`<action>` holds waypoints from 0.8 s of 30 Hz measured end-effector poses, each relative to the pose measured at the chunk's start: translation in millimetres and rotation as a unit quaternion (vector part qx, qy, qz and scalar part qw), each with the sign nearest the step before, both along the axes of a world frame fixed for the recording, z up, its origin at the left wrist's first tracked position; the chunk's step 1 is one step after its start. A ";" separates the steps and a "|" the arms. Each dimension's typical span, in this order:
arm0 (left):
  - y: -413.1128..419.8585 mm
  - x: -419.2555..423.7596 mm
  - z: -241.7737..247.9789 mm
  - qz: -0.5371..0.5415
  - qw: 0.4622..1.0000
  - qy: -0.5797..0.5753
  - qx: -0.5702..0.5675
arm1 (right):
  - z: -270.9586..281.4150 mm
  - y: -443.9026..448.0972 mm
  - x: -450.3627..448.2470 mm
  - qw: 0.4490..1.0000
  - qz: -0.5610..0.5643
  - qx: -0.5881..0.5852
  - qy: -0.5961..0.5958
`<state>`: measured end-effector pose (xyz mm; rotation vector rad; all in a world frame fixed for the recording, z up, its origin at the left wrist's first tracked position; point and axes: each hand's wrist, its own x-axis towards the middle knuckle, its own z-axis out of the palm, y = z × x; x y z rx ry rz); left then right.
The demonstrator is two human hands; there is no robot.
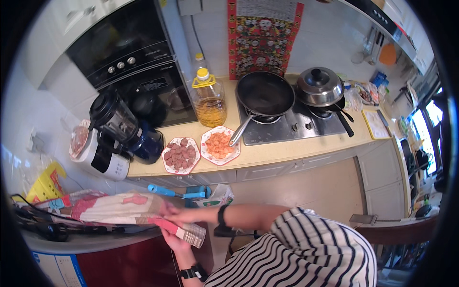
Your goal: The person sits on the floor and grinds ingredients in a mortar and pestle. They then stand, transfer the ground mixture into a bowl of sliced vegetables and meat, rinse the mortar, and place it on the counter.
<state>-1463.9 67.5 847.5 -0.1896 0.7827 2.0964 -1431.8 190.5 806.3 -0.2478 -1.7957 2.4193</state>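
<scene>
A long patterned cloth (114, 206), white, beige and pink, stretches from the left side to both of my hands. My left hand (175, 241) grips its near end from below, and a checked brown flap (194, 235) sticks out past the fingers. My right hand (173, 214) is motion-blurred and lies against the cloth just above the left one. Its fingers are too smeared to tell whether they close on the fabric. Under the cloth is the top edge of a dark red cabinet or appliance (125, 265).
On the counter (272, 152) stand plates of cut meat (181, 156) and orange pieces (218, 145), a blender (122, 125) and an oil bottle (211, 107). A frying pan (265, 93) and a lidded pan (319, 88) sit on the gas hob (287, 134). A blue-handled tool (161, 190) is near the cloth.
</scene>
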 end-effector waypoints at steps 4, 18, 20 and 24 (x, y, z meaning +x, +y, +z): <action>16.7 22.0 17.0 -0.072 0.994 -0.013 -0.084 | -26.1 -62.0 -41.7 0.982 -0.158 -0.028 -0.097; 71.3 90.9 4.8 -0.109 0.949 0.130 -0.266 | -32.9 -54.2 5.9 0.970 -0.150 0.132 -0.138; 71.3 92.4 3.9 -0.112 0.945 0.139 -0.273 | -32.6 -65.5 2.5 0.969 -0.157 0.136 -0.131; 63.8 88.5 0.4 -0.114 0.940 0.152 -0.285 | -40.8 -88.8 -2.4 0.965 -0.169 0.152 -0.129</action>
